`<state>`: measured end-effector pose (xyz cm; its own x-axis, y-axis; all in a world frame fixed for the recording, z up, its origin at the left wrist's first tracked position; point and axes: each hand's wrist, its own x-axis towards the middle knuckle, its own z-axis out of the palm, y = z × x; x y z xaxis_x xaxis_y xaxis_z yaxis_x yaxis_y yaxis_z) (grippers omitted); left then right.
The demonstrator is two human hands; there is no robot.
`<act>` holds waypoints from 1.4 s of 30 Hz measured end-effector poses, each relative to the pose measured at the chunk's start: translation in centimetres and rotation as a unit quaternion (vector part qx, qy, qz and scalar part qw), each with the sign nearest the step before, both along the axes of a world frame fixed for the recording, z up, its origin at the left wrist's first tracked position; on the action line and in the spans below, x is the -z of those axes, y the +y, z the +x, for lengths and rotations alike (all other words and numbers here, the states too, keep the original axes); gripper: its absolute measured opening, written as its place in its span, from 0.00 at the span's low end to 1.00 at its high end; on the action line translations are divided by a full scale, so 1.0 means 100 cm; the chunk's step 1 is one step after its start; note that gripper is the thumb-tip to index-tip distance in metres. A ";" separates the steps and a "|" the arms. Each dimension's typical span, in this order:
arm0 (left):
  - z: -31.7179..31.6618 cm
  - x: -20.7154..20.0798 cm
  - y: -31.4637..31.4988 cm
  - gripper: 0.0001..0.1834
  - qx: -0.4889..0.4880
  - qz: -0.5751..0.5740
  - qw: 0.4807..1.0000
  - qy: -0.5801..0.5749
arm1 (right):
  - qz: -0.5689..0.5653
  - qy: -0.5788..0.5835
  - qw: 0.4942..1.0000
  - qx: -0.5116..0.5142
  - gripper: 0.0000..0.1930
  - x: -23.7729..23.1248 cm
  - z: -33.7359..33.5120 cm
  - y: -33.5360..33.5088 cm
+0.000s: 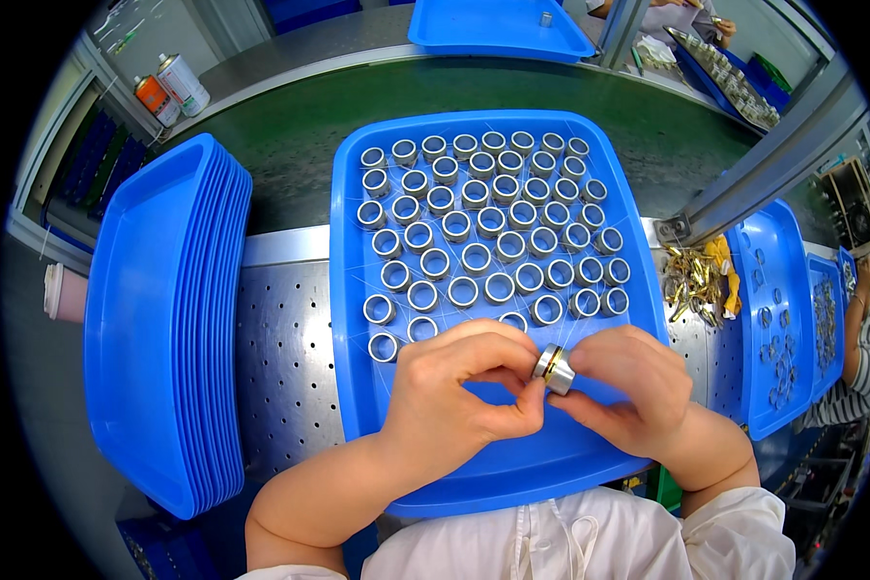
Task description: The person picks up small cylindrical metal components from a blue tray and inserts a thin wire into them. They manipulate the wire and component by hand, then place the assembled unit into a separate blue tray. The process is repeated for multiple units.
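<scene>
Over the near part of a blue tray (493,480), both my hands meet at a small silver metal cylinder (557,371) with a brass-coloured band. My left hand (459,382) pinches its left end between thumb and fingers. From the other side, my right hand (638,387) grips the right end with its thumb and fingertips. Loose rows of short metal rings (476,257) stand on end across the tray, with thin pale strands between them. My hands hide a few of the nearest rings.
A tall stack of blue trays (145,338) leans at left, beside a pink cup (65,294). Brass-coloured parts (694,282) are heaped at right, near a metal post (773,145) and another blue tray (791,387). Beyond runs a green belt (290,164). Other people work at far right.
</scene>
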<state>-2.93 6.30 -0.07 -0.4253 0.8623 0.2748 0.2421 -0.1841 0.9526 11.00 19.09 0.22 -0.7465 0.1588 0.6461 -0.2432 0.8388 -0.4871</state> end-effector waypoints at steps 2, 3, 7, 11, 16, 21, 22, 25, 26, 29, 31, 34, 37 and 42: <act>0.000 0.001 0.000 0.09 -0.006 -0.002 1.000 0.005 | 0.012 0.004 1.000 -0.002 0.21 0.000 -0.001 0.001; 0.000 0.000 0.000 0.09 -0.008 -0.003 1.000 0.022 | 0.018 0.006 1.000 -0.004 0.21 0.001 -0.001 0.001; 0.000 0.001 -0.001 0.11 -0.018 0.018 0.996 0.081 | 0.033 0.016 0.999 -0.009 0.21 0.002 -0.001 0.000; 0.000 -0.001 -0.002 0.11 -0.030 0.045 0.992 0.117 | -0.028 -0.013 0.999 -0.008 0.20 -0.003 -0.001 -0.002; 0.001 0.001 0.000 0.11 -0.023 0.040 0.997 0.056 | -0.020 -0.006 1.000 -0.007 0.21 -0.001 0.000 0.000; 0.000 0.000 0.000 0.11 -0.008 0.014 1.000 -0.012 | 0.024 0.020 1.000 -0.006 0.21 -0.001 -0.003 0.003; -0.001 0.000 0.000 0.10 -0.009 0.013 1.000 -0.012 | 0.021 0.027 0.999 -0.002 0.21 0.000 -0.004 0.003; -0.002 0.001 -0.001 0.11 -0.004 0.010 1.000 0.013 | -0.031 0.021 0.999 0.007 0.21 -0.001 -0.004 -0.001; -0.002 0.001 -0.002 0.12 -0.002 0.008 1.000 0.025 | -0.055 0.014 0.998 0.010 0.21 -0.002 -0.003 -0.002; -0.001 0.001 -0.001 0.11 -0.003 0.002 1.000 0.009 | -0.035 -0.002 0.999 -0.001 0.21 -0.001 -0.001 0.000; -0.001 0.000 -0.001 0.11 -0.004 0.003 1.000 0.010 | -0.018 0.000 1.000 0.000 0.21 -0.001 -0.001 0.001; -0.001 0.002 0.000 0.10 -0.009 0.017 1.000 0.019 | 0.006 0.008 1.000 0.000 0.20 -0.001 -0.001 0.001; 0.000 0.002 0.000 0.10 -0.016 0.028 0.998 0.050 | 0.028 0.018 0.999 -0.012 0.20 0.000 -0.001 0.001; 0.000 -0.002 -0.003 0.12 -0.027 0.024 0.993 0.116 | -0.048 -0.004 0.999 -0.023 0.22 -0.001 0.000 0.000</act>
<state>-2.91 6.04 0.14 -0.3913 0.8240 0.4098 0.4639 -0.2080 0.8611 10.96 19.13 0.36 -0.7593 0.1860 0.6236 -0.2759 0.7760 -0.5673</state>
